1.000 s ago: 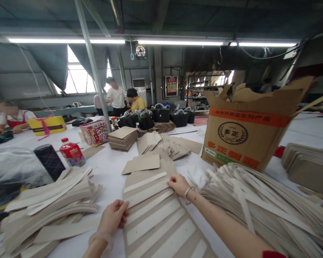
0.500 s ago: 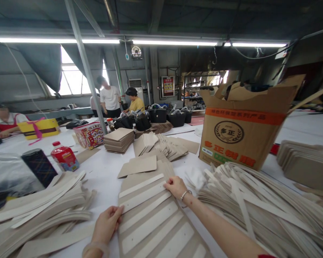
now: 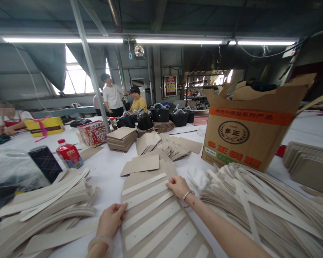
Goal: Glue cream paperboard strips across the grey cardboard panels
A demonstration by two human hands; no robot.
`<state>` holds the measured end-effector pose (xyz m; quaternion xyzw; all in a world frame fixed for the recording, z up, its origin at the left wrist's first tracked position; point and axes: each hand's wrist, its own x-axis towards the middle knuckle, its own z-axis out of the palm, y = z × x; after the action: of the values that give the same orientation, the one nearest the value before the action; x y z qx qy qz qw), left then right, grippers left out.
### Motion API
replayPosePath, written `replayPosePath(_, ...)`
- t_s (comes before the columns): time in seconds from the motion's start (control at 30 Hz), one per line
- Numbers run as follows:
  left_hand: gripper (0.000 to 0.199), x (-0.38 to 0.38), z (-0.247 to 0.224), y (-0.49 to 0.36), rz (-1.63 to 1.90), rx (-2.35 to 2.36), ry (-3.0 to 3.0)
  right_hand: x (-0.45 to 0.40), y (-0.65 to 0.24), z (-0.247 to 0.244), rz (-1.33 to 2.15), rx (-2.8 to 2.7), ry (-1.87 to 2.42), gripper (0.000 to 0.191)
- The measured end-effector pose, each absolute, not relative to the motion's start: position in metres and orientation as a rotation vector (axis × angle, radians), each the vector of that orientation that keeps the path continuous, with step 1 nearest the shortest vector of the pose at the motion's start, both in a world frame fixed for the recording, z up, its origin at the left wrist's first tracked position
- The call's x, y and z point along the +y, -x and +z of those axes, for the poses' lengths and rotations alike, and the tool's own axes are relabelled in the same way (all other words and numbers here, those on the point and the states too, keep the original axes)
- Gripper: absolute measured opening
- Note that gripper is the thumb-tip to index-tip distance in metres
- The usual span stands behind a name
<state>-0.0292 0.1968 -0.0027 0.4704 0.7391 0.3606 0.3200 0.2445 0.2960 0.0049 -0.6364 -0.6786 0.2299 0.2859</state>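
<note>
My left hand (image 3: 109,223), wearing a pale bangle, pinches the left end of a light cardboard strip (image 3: 148,194). The strip's right end is between the thumb and fingers of my right hand (image 3: 179,187), which has a bracelet at the wrist. Under it lie overlapping grey-beige cardboard sheets (image 3: 129,184), with several more pale strips (image 3: 153,229) laid across them in slanting rows. Small dark dots mark some strips. Beyond my hands is a loose cardboard piece (image 3: 141,165).
Piles of curved strips (image 3: 54,197) and long strips (image 3: 258,200) flank the work. Farther off stand a large carton (image 3: 239,139), a red bottle (image 3: 69,154), stacked cardboard (image 3: 121,139) and black bags (image 3: 160,114). Several people (image 3: 113,95) are across the table.
The view has turned slightly left, so everything sits a little farther right. Both hands keep the same strip at its two ends. A person in yellow across the room has raised their head.
</note>
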Motion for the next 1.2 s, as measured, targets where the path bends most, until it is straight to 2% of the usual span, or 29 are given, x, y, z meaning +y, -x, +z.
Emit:
replayPosePath(0.33, 0.022, 0.1995, -0.0065, 0.0282, 0.978, 2.002, -1.165, 0.2957, -0.2457, 0.0057, 0.662, -1.894, 1.657, 0.025)
replayPosePath(1.2, 0.031, 0.2019, -0.0038, 0.0273, 0.928, 2.097, -1.204, 0.2954, -0.2454, 0.0045, 0.739, -1.903, 1.705, 0.027)
